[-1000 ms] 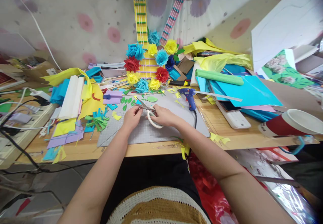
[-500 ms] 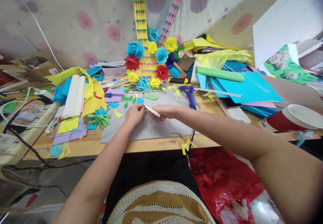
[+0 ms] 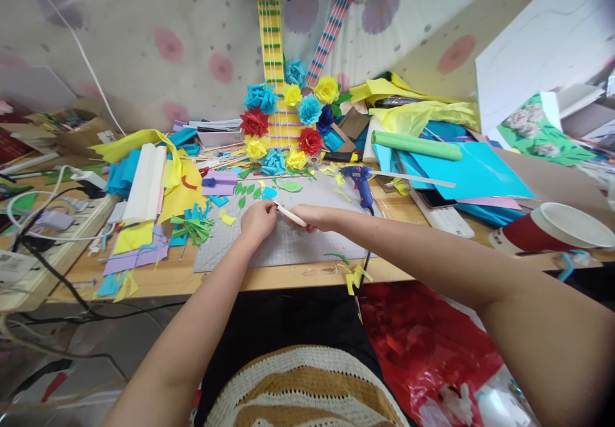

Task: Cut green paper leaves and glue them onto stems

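My right hand point(image 3: 307, 216) is closed around white-handled scissors point(image 3: 291, 215), whose dark tip points at the fingers of my left hand. My left hand point(image 3: 260, 220) is pinched shut close to that tip; whatever lies between its fingers is too small or hidden to make out. Both hands are low over the grey cutting mat point(image 3: 288, 255). Just beyond my left fingertips is a small blue paper piece point(image 3: 270, 193). Several green paper leaves point(image 3: 246, 191) lie on the mat behind the left hand, and a larger green leaf point(image 3: 290, 186) is farther right.
A blue glue gun point(image 3: 361, 186) rests right of my hands. Paper flowers point(image 3: 310, 110) cover a yellow paper guitar point(image 3: 271, 42) at the back. Fringed green paper point(image 3: 195, 228) lies left, coloured sheets point(image 3: 485, 167) and a red-and-white cup point(image 3: 538, 228) right. A power strip point(image 3: 62, 247) stands far left.
The view has shifted slightly. The scissors' handle has turned a little in my right hand, while both hands stay close together in nearly the same place.
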Tool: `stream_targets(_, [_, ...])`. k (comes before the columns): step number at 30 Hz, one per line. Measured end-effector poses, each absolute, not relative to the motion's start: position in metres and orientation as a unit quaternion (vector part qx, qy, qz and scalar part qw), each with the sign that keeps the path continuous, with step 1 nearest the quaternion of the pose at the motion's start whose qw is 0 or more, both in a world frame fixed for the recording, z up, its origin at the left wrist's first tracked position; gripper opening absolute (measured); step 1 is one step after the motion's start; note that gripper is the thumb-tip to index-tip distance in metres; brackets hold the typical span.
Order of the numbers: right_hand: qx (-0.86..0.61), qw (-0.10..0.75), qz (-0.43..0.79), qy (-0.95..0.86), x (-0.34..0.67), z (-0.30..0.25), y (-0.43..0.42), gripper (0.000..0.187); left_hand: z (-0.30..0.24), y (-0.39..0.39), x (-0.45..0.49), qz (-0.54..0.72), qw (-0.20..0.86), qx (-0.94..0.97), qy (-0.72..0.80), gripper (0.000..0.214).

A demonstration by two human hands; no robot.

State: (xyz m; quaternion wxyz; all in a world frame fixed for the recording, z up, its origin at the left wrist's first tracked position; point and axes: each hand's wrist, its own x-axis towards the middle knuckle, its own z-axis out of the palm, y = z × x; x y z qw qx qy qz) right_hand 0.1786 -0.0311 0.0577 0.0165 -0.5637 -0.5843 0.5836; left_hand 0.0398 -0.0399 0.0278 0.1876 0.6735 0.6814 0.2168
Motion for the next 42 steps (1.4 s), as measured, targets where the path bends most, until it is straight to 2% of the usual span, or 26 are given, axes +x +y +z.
stream_targets(20, [-0.536,-0.015,0.582,-0.612,0.185,0.057,-0.026,0.014,0.029,-0.032,0.037,0.199,0.207,0.679,0.676,0.023])
stream_targets(29, [-0.471,-0.01,0.654,-0.592,0.195,0.057,-0.022,0.014,0.022,-0.031,0.03,0.231,0.238,0.704,0.628,0.023])
stream_targets(32, [-0.436,0.008,0.67,-0.601,0.203,0.053,-0.019,0.011,0.018,-0.03,0.025,0.251,0.281,0.69,0.619,0.023])
stream_targets(36, [-0.415,0.057,0.633,-0.651,0.211,0.051,-0.019,0.009,0.016,-0.03,0.019,0.284,0.31,0.682,0.599,0.021])
stream_targets(42, [-0.484,0.132,0.563,-0.657,0.213,0.06,-0.024,0.018,0.012,-0.026,0.017,0.323,0.317,0.658,0.602,0.024])
